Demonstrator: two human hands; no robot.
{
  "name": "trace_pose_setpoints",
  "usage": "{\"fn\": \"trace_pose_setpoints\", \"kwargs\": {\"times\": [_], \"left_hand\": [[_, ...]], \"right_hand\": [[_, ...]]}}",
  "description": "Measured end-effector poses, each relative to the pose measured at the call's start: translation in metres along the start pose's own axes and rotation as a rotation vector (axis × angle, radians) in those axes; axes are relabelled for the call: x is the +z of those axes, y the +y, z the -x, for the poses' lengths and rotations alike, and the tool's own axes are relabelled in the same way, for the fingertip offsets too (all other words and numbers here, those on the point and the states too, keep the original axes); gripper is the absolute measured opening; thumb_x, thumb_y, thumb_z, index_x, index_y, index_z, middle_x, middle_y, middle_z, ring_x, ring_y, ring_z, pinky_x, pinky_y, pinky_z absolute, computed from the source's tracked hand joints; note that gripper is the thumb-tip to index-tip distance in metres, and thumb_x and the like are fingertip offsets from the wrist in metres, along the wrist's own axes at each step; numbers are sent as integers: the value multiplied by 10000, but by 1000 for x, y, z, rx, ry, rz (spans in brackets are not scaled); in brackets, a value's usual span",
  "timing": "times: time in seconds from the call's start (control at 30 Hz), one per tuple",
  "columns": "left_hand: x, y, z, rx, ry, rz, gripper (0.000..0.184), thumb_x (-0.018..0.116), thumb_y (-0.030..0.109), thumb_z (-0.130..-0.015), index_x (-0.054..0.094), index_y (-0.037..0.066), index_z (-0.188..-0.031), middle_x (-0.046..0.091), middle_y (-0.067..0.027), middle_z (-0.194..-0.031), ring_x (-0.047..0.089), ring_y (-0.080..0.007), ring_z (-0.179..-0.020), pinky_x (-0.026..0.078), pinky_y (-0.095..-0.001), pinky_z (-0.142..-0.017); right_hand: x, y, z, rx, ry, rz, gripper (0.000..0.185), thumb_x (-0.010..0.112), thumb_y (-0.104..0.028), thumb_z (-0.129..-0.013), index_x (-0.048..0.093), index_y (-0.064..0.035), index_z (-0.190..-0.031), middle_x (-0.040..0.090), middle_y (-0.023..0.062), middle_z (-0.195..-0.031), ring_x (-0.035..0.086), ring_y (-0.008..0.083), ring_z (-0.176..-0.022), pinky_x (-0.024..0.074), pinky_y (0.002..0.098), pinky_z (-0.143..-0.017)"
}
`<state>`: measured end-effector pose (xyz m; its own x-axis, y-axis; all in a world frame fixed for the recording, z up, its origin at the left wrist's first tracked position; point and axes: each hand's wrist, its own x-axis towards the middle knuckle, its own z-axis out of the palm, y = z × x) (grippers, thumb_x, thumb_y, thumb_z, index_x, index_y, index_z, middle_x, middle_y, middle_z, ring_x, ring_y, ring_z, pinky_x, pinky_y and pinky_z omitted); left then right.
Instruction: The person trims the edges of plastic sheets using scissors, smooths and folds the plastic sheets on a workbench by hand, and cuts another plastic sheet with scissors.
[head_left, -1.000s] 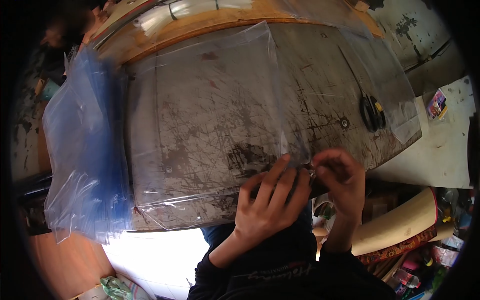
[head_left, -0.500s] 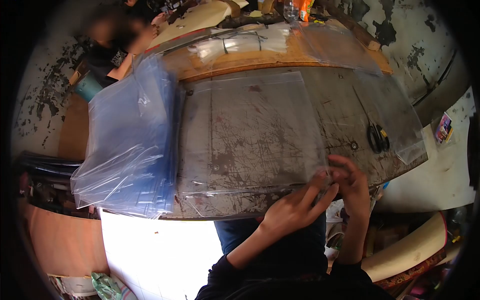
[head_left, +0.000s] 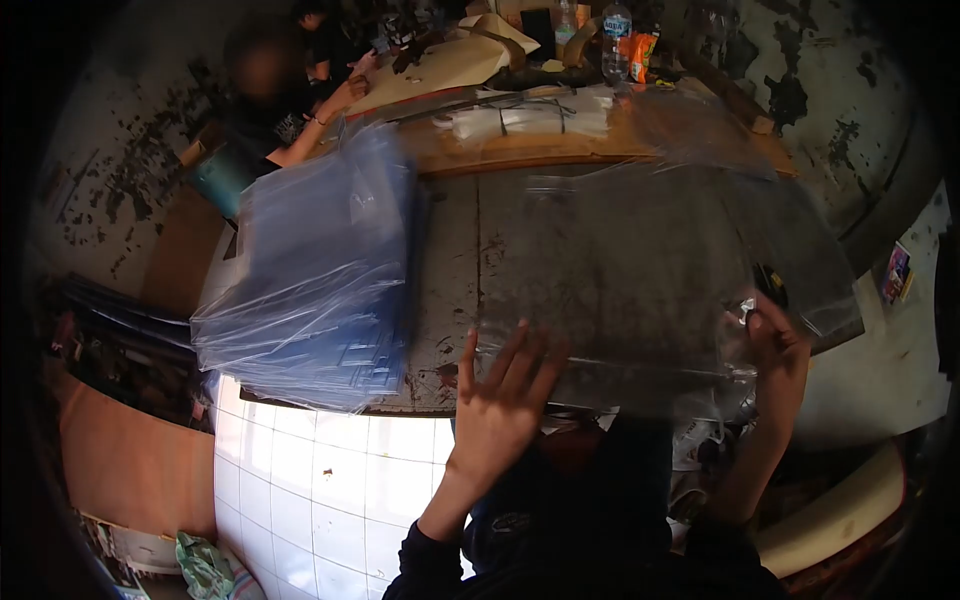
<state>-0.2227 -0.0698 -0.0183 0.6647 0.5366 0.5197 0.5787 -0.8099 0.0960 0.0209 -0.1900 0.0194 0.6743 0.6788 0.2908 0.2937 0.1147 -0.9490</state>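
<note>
On the worktable [head_left: 448, 255]: a clear plastic sheet [head_left: 635, 265] is laid over the right-hand part, near edge toward the person.
Right hand [head_left: 780, 342]: the sheet's right side seems to be pinched between thumb and fingers.
Left hand [head_left: 500, 412]: fingers are spread, nothing is gripped, and the two are held well apart; whether the sheet is pressed there cannot be told.
Crease risk: should only one side be pulled, the thin film could be skewed or wrinkled.
Snag risk: scissors [head_left: 771, 285] are partly seen close by; film dragged across them could be caught.
Slide risk: the bluish stack [head_left: 325, 265] seems to overhang on the left and could be tipped off if knocked.
Surface: dark, stained and worn.
Behind: tied white strips [head_left: 540, 115] are set on a wooden board, a bottle [head_left: 616, 45] beyond.
Room: peeling wall [head_left: 115, 195] and white tiled floor [head_left: 325, 480] are seen; another person is seated at far left.
</note>
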Motion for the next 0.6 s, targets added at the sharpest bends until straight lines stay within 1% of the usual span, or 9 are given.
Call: {"fn": "trace_pose_setpoints", "kwargs": {"times": [0.13, 0.23, 0.33, 0.4, 0.43, 0.47, 0.5, 0.57, 0.6], "left_hand": [[-44, -7, -29, 57, 121, -66, 388, 589, 61, -757, 615, 200, -1117, 600, -2, -1120, 520, -163, -1135, 252, -510, -1048], [-82, -15, -40, -41, 357, -383, 425, 532, -8, -764, 620, 215, -1115, 614, 37, -1100, 533, -146, -1114, 245, -480, -1063], [-119, -51, -36, -112, 507, -704, 430, 519, 26, -793, 604, 269, -1137, 625, 78, -1077, 533, -120, -1103, 226, -462, -1072], [-146, -79, -29, -214, 562, -881, 454, 492, -6, -797, 609, 282, -1127, 631, 95, -1069, 521, -100, -1122, 218, -429, -1081], [-156, -98, -22, -234, 543, -920, 456, 490, -5, -795, 604, 279, -1134, 622, 97, -1093, 515, -102, -1131, 216, -423, -1081], [-164, -119, -15, -257, 521, -959, 458, 488, -3, -794, 599, 276, -1140, 612, 99, -1118, 509, -104, -1141, 214, -417, -1081], [-171, -138, -7, -282, 431, -980, 426, 481, 26, -823, 585, 266, -1158, 589, 92, -1159, 489, -118, -1164, 203, -436, -1081], [-175, -172, 9, -308, 334, -1007, 395, 474, 54, -851, 572, 255, -1177, 566, 85, -1201, 468, -131, -1187, 191, -455, -1081], [-174, -188, 19, -390, 134, -822, 353, 467, 105, -883, 556, 242, -1196, 535, 77, -1240, 425, -152, -1226, 168, -497, -1076]], "right_hand": [[15, -36, -18, -244, 58, 21, 288, 555, -118, -873, 579, 14, -1128, 675, 111, -858, 561, 61, -565, 400, 194, -490], [42, -62, -35, -334, 108, -96, 273, 539, -107, -886, 571, 27, -1121, 673, 118, -851, 550, 61, -552, 399, 187, -495], [99, -81, -57, -534, -109, -365, 266, 486, -139, -922, 553, 28, -1117, 670, 122, -819, 631, 127, -585, 456, 222, -515], [147, -97, -67, -467, -313, -409, 184, 447, -87, -919, 567, 45, -967, 649, 112, -728, 653, 183, -588, 482, 273, -522], [178, -94, -78, -553, -354, -270, 221, 442, -130, -935, 526, 37, -1053, 660, 124, -812, 633, 151, -578, 485, 254, -448], [209, -95, -84, -669, -342, -262, 168, 451, -81, -914, 540, 44, -982, 652, 112, -752, 634, 151, -560, 490, 254, -441], [232, -99, -85, -512, -462, -331, 138, 461, -52, -891, 541, 60, -897, 636, 119, -691, 624, 161, -520, 491, 270, -421], [276, -85, -92, -474, -683, -230, 104, 450, 10, -846, 509, 72, -787, 605, 148, -626, 612, 198, -483, 486, 298, -394], [284, -81, -90, -422, -801, -159, 100, 442, 31, -825, 506, 83, -770, 602, 149, -619, 620, 204, -497, 489, 289, -399]]}}
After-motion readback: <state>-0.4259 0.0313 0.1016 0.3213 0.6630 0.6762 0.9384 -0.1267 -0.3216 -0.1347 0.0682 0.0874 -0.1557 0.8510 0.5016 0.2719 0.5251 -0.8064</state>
